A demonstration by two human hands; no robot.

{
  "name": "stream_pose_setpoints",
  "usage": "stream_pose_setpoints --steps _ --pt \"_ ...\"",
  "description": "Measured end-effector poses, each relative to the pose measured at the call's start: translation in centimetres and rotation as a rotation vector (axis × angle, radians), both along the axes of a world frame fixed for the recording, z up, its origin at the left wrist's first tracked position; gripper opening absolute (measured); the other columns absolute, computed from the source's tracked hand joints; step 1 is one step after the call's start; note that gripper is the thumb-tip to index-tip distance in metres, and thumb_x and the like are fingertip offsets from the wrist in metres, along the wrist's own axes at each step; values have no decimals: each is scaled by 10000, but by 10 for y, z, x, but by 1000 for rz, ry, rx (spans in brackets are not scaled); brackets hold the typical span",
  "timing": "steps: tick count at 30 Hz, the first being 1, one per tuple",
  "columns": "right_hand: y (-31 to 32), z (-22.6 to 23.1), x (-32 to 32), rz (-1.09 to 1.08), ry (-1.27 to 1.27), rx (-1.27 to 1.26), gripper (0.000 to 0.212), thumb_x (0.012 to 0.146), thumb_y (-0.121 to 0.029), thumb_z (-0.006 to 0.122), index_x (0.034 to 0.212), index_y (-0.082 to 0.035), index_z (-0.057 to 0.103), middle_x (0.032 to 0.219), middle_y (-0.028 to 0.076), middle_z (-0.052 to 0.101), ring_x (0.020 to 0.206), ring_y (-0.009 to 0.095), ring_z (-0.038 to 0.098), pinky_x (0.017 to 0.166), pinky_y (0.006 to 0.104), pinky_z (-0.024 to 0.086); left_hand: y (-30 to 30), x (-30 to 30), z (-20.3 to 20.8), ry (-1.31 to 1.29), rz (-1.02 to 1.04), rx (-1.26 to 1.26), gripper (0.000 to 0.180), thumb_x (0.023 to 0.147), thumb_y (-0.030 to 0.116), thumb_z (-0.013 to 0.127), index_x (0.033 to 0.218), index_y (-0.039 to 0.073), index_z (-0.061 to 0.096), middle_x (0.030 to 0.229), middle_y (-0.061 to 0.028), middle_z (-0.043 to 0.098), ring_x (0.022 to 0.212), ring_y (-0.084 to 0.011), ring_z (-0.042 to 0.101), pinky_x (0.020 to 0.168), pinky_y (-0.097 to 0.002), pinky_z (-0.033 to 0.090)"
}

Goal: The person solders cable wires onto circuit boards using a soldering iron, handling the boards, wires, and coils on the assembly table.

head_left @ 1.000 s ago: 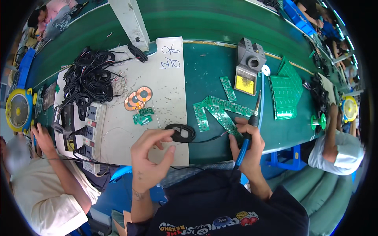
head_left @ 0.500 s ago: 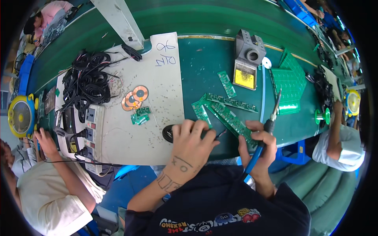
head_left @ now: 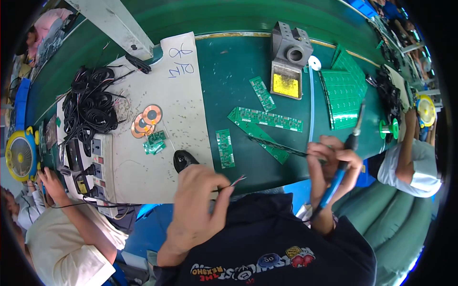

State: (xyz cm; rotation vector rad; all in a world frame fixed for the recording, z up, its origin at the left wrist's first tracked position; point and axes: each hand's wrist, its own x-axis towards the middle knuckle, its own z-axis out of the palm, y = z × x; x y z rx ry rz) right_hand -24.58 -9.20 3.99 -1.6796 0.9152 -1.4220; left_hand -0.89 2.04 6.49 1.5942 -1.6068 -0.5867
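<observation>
My left hand (head_left: 198,205), closed, pinches a black cable whose thin stripped wires (head_left: 238,181) stick out past the fingertips. A bundled coil of black cable (head_left: 183,159) shows just beyond its knuckles. My right hand (head_left: 334,167) is closed around a blue-handled soldering iron (head_left: 333,187), its tip pointing up and away. Thumb and fingers of that hand also grip a narrow circuit board strip (head_left: 274,144), seen nearly edge-on and tilted. Under it lies a green board strip (head_left: 260,136), with another strip (head_left: 272,118) across its far end. A short board (head_left: 225,148) rests between my hands.
A soldering iron stand (head_left: 291,52) with yellow sponge (head_left: 286,86) stands at the back. Green board panels (head_left: 341,95) lie right of it. Copper coils (head_left: 151,115), small boards (head_left: 156,138), tangled black cables (head_left: 90,102) and a power strip (head_left: 101,167) are on the left. Co-workers sit on both sides.
My left hand has drawn back toward me, showing the cable's wire ends. My right hand has moved right, lifting and tilting a board strip. The short board now lies apart from the others.
</observation>
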Motion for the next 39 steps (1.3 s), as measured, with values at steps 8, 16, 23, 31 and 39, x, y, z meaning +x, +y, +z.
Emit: stream_pose_setpoints --steps 8,16,23,31,39 --pt "-20 34 27 277 136 58 621 777 139 805 1244 -81 459 1413 314 572 981 322 753 759 318 627 49 8 19 716 327 -43 182 778 -78 670 917 30 625 792 -54 582 728 -203 532 671 -309 449" --pt "-32 -16 89 309 424 -218 430 745 132 796 1094 -45 618 1356 224 656 999 310 727 783 365 582 13 -26 -13 -149 45 47 157 863 -4 719 964 31 604 1309 -204 675 983 -296 603 794 -356 501" --pt "-10 -18 53 344 419 -159 453 742 114 820 1073 -49 557 1309 274 672 1125 373 705 886 426 582 -13 -18 -16 -127 70 -5 146 878 -19 693 972 33 595 1314 -210 678 1036 -294 623 848 -361 515" --pt "20 -22 30 422 508 -113 442 753 127 795 1060 -51 532 1223 246 706 1062 355 714 863 399 587 23 -17 -18 1032 232 306 91 950 -22 659 1031 -9 618 971 -153 747 817 -207 691 775 -286 545" --pt "21 -1 44 561 91 264 342 774 122 794 972 -50 575 1031 186 749 861 282 735 741 346 581 34 -39 -23 1043 290 200 70 955 -25 676 1020 -39 655 825 -99 732 665 -142 664 668 -227 535"
